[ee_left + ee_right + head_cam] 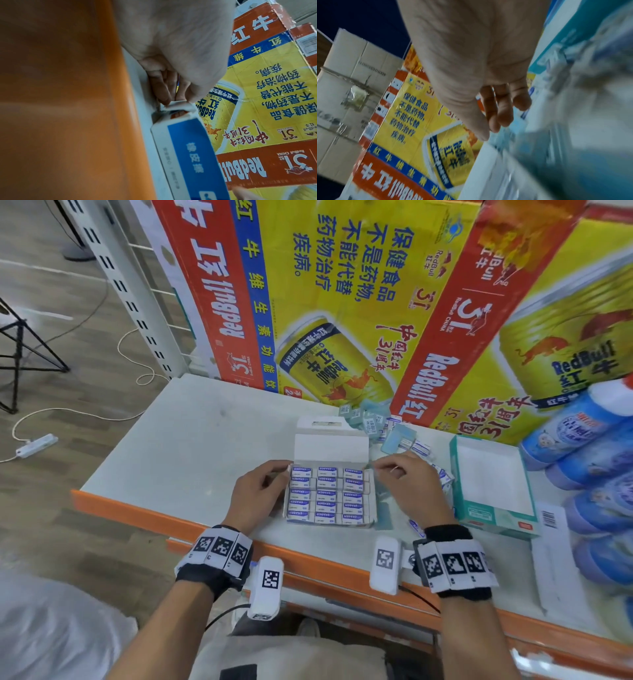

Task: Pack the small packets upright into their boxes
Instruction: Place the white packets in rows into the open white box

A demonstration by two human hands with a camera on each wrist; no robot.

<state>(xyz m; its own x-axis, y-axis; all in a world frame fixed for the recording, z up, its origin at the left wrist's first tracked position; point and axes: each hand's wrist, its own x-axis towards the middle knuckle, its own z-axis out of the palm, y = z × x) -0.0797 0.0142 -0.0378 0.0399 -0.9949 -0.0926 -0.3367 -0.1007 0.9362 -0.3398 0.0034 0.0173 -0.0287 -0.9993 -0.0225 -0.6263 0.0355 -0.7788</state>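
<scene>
Two hands flank the white box (330,498) on the table (191,446); it is filled with upright packets (327,494), lid flap raised. Left hand (258,491) pinches the box's far-left corner tab. Right hand (407,484) sits at the far-right corner, fingers (383,465) curled; contact unclear. Loose packets (394,433) remain behind. Risk: pulling the tab unevenly could tear it or tip the outer rows, and a careless wrist may scatter the pile.

White box (331,446) with blue panel on its side, packed with white packets (327,496) banded blue. Teal-and-white box (493,513) to the right; red/yellow/blue printed cartons (342,285) behind. Shelf (191,440) pale grey with orange edge; wristbands (219,553) black with white checker-code tags.
</scene>
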